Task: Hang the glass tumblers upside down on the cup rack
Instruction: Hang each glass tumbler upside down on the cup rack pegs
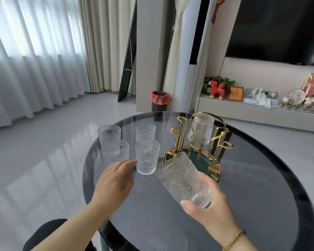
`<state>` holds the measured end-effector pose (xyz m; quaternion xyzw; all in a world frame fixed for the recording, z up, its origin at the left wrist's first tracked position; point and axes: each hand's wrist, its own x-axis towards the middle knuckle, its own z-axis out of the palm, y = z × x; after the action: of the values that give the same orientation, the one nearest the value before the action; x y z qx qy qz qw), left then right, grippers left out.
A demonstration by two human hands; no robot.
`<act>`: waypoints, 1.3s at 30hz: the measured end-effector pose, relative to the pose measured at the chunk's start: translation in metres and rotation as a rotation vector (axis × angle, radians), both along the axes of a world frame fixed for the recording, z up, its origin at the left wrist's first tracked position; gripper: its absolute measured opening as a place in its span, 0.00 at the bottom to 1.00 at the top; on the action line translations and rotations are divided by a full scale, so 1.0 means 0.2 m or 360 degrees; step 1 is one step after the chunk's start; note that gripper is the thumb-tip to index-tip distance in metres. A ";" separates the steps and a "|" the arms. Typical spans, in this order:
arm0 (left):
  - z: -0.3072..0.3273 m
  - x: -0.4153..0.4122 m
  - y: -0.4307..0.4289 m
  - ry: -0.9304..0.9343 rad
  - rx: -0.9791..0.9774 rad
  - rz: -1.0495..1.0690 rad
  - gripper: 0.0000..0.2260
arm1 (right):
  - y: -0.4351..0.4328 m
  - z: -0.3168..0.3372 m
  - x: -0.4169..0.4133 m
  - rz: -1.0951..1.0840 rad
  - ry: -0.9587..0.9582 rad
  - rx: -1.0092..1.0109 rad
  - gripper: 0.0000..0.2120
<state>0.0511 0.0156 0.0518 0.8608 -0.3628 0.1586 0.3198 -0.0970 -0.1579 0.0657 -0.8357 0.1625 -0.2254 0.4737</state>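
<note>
While the round glass table (243, 205) carries everything, the gold cup rack (198, 153) sits at its far right with one tumbler (201, 129) hung upside down on a peg. Four upright tumblers (146, 156) cluster left of the rack. Right hand (212, 211) grips a tilted tumbler (184, 180) just before the rack. Left hand (114, 180) is open, empty, fingertips near the closest upright glass.

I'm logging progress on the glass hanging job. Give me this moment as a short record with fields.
rack: gold cup rack on round glass table
hung: one tumbler, upside down
waiting: four tumblers upright, left of rack
right hand: holds tilted tumbler near rack
left hand: open, beside nearest tumbler
</note>
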 end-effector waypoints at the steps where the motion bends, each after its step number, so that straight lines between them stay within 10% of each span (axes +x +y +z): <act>1: 0.05 0.00 -0.05 -0.0017 -0.0035 -0.0045 0.13 | -0.02 0.04 -0.03 -0.0010 -0.0001 -0.0046 0.27; 25: 0.49 0.14 -0.90 -0.0092 0.0464 -0.0493 0.25 | -0.78 0.73 -0.13 -0.0577 -0.0086 -0.0558 0.29; 39: 0.45 0.18 -0.87 -0.0114 0.0501 -0.0587 0.25 | -0.87 0.70 0.36 -0.0324 0.0263 -0.0753 0.35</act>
<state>0.0871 -0.1592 0.1425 0.8131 -0.5451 0.0694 0.1922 -0.0254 -0.3329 0.2064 -0.9181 0.2266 -0.2347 0.2252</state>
